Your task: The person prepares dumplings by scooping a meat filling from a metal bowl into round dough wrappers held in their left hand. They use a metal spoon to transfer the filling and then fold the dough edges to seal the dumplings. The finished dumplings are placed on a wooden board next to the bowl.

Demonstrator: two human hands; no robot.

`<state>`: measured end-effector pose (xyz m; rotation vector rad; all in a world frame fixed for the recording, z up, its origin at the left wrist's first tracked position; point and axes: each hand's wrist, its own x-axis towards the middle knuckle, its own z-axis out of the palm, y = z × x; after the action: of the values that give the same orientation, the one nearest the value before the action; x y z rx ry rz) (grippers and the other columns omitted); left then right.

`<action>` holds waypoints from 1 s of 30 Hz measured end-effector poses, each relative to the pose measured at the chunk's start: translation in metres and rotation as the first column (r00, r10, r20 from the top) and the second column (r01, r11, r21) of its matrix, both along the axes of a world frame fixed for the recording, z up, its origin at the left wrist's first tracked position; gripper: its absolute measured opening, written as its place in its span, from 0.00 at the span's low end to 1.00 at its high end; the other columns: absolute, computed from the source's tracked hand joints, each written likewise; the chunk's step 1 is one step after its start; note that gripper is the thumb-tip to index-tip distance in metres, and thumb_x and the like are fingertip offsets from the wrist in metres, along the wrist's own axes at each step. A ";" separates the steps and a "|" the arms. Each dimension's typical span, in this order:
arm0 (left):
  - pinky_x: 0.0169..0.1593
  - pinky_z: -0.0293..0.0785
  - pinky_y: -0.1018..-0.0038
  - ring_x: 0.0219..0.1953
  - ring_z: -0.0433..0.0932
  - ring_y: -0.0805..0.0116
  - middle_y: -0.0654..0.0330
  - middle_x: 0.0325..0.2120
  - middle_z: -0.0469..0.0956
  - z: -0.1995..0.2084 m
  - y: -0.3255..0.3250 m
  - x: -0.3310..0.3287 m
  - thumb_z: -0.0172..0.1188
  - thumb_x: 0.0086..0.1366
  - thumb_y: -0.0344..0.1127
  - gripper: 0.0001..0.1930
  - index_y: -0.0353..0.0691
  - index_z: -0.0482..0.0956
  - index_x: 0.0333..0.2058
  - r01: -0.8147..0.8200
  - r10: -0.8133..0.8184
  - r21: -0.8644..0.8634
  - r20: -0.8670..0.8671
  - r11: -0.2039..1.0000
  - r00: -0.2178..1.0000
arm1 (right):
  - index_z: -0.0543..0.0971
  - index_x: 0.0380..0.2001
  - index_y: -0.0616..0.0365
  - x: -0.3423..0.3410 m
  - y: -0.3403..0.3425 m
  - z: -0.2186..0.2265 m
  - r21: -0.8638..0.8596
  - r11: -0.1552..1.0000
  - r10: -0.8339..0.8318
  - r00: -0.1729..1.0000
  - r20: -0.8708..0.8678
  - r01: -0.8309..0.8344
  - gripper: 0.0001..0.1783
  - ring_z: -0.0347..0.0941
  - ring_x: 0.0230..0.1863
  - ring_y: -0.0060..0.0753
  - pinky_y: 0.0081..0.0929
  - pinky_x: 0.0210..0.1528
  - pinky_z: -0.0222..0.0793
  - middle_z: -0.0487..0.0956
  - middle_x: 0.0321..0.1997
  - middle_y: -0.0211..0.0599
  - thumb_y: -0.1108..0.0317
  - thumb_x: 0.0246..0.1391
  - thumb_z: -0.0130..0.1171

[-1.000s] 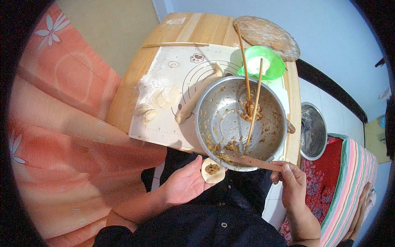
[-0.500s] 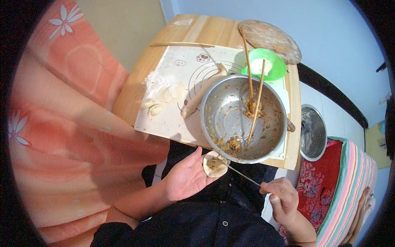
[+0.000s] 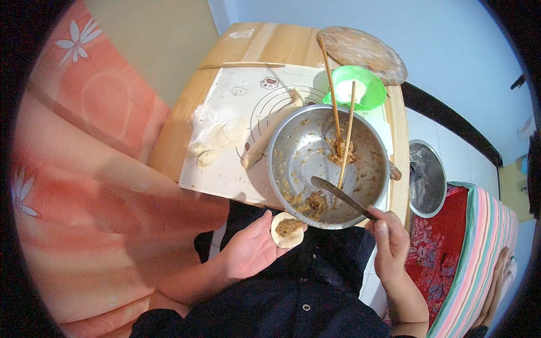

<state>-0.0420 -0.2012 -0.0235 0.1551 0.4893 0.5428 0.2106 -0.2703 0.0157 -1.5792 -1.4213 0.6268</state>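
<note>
My left hand (image 3: 248,245) is palm up below the table's front edge, a round dumpling wrapper (image 3: 282,238) resting on its fingers. Brown minced filling (image 3: 289,227) lies on the wrapper, which is still flat and unfolded. With closed fingers my right hand (image 3: 389,242) grips a flat, narrow metal spreader (image 3: 344,194) with a rounded tip. Its blade is over the front part of a big steel bowl (image 3: 273,169). Inside the bowl, filling (image 3: 313,205) is heaped near the front, and two chopsticks (image 3: 347,135) stand in another clump at the back right.
On a floured mat (image 3: 220,87) lie a dough roll (image 3: 265,141), flat wrappers (image 3: 228,130) and small dough pieces (image 3: 207,158). Behind the bowl are a green bowl (image 3: 375,96) of flour and a round wooden board (image 3: 366,53). Another metal basin (image 3: 425,177) stands right of the table.
The spreader has left the wrapper and moved up and right, over the steel bowl. My right hand has risen with it. The filling on the wrapper now shows uncovered.
</note>
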 end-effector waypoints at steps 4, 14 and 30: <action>0.65 0.55 0.64 0.61 0.61 0.57 0.47 0.59 0.60 -0.003 0.003 -0.002 0.33 0.71 0.52 0.31 0.31 0.51 0.61 -0.017 0.017 -0.025 -0.014 1.000 1.000 | 0.77 0.43 0.62 -0.012 0.011 0.002 -0.097 0.991 0.109 0.979 0.173 -0.093 0.12 0.71 0.30 0.37 0.30 0.36 0.67 0.75 0.27 0.39 0.71 0.60 0.47; 0.65 0.55 0.63 0.61 0.61 0.58 0.52 0.59 0.61 -0.005 0.005 -0.001 0.34 0.71 0.52 0.30 0.32 0.52 0.60 -0.094 0.094 -0.009 -0.038 0.995 0.995 | 0.76 0.46 0.62 -0.014 -0.010 0.000 -0.333 0.942 -0.121 0.896 -0.427 -0.031 0.16 0.68 0.29 0.21 0.19 0.32 0.65 0.76 0.28 0.32 0.64 0.64 0.45; 0.65 0.56 0.62 0.60 0.62 0.56 0.49 0.58 0.61 0.003 0.004 -0.003 0.35 0.71 0.51 0.30 0.30 0.53 0.59 -0.172 0.172 -0.031 -0.020 0.985 0.985 | 0.75 0.45 0.65 -0.011 -0.029 0.011 -0.141 0.985 0.022 0.881 -0.473 -0.100 0.17 0.69 0.31 0.23 0.21 0.34 0.65 0.75 0.30 0.37 0.63 0.64 0.45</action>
<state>-0.0450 -0.1976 -0.0200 0.0869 0.5307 0.7028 0.1993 -0.2989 0.0270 -1.3790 -1.0740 1.1053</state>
